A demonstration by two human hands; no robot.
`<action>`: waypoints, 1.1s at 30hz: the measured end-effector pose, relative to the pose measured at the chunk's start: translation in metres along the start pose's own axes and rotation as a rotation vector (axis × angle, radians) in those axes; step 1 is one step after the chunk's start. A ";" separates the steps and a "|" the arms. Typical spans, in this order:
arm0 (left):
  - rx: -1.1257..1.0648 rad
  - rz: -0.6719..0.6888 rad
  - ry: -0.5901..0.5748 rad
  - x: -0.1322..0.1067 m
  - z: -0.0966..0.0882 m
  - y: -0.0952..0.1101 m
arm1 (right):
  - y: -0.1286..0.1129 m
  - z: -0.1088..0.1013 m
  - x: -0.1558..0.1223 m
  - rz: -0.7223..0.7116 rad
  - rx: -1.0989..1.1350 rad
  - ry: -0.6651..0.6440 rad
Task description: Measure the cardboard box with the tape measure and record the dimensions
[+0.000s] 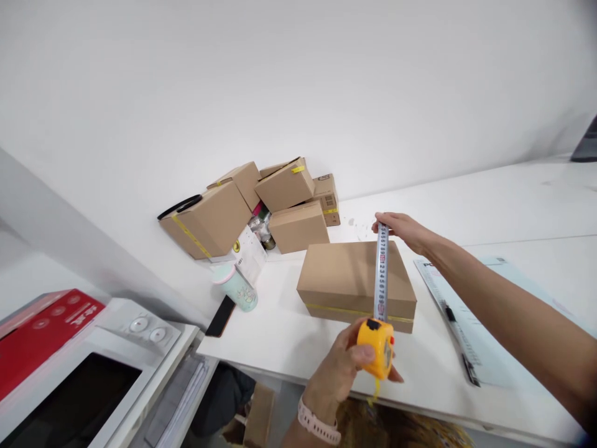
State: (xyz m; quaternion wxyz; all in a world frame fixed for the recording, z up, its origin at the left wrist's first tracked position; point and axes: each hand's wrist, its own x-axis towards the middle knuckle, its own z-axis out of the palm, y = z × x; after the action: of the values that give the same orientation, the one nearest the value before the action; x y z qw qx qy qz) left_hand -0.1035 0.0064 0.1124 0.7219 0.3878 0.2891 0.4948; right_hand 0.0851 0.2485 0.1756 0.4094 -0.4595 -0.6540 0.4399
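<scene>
My left hand (342, 367) is closed around the yellow case of a tape measure (374, 348), in front of a brown cardboard box (340, 267). The silver blade (381, 267) is drawn out across the box's top, its printed numbers facing up. At the far edge of the box, my right hand (401, 229) pinches the blade's free end between its fingers. The box lies closed on the white table, with a yellow strip along its near side. A pink band circles my left wrist.
Several cardboard boxes (284, 183) are piled against the wall. A mint tumbler (237, 289) stands by a dark flat item (221, 317). Papers (485, 311) and a pen (449, 312) lie at right. A white microwave (88, 386) with a red box (44, 336) is at lower left.
</scene>
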 end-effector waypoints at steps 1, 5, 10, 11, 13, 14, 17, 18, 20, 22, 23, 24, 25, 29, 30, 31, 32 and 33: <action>-0.008 -0.023 -0.024 -0.004 0.000 -0.004 | 0.005 0.001 0.010 0.009 -0.052 0.010; -0.086 -0.038 0.006 -0.019 -0.001 -0.012 | 0.025 0.018 0.030 0.052 -0.232 -0.050; -0.013 -0.052 0.091 -0.030 -0.001 0.003 | 0.035 0.042 0.039 0.037 -0.471 -0.070; 0.004 -0.048 0.109 -0.030 0.000 0.005 | 0.035 0.044 0.040 0.038 -0.512 -0.070; 0.015 -0.045 0.134 -0.030 0.002 0.006 | 0.035 0.046 0.041 0.042 -0.577 -0.070; 0.013 -0.052 0.132 -0.029 0.004 0.004 | 0.034 0.047 0.040 0.040 -0.598 -0.072; -0.048 -0.065 0.100 -0.027 0.009 -0.012 | 0.033 0.046 0.036 0.017 -0.617 -0.084; -0.076 -0.063 0.091 -0.026 0.011 -0.019 | 0.032 0.045 0.034 0.009 -0.615 -0.091; -0.109 -0.057 0.069 -0.025 0.013 -0.030 | 0.031 0.045 0.030 0.002 -0.608 -0.107; -0.102 -0.062 0.035 -0.024 0.015 -0.035 | 0.030 0.045 0.027 0.000 -0.603 -0.121; -0.098 -0.068 0.023 -0.024 0.016 -0.035 | 0.029 0.045 0.027 0.000 -0.602 -0.125; -0.098 -0.072 0.020 -0.025 0.017 -0.034 | 0.029 0.046 0.026 -0.001 -0.601 -0.126; -0.099 -0.082 0.020 -0.025 0.017 -0.032 | 0.029 0.046 0.026 -0.001 -0.601 -0.126; -0.094 -0.096 0.047 -0.029 0.015 -0.027 | 0.028 0.046 0.025 -0.001 -0.597 -0.121; -0.086 -0.097 0.050 -0.029 0.014 -0.027 | 0.028 0.046 0.025 -0.003 -0.595 -0.119; -0.083 -0.097 0.053 -0.030 0.013 -0.028 | 0.028 0.046 0.025 -0.004 -0.591 -0.118; -0.081 -0.092 0.060 -0.031 0.012 -0.029 | 0.028 0.046 0.025 -0.006 -0.586 -0.116; -0.085 -0.086 0.069 -0.031 0.011 -0.030 | 0.029 0.046 0.025 -0.008 -0.579 -0.114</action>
State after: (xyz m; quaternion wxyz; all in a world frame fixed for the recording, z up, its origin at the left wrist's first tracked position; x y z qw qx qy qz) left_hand -0.0906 -0.0319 0.0941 0.7480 0.3266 0.3089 0.4883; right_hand 0.0429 0.2687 0.1388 0.2255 -0.5292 -0.7761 0.2584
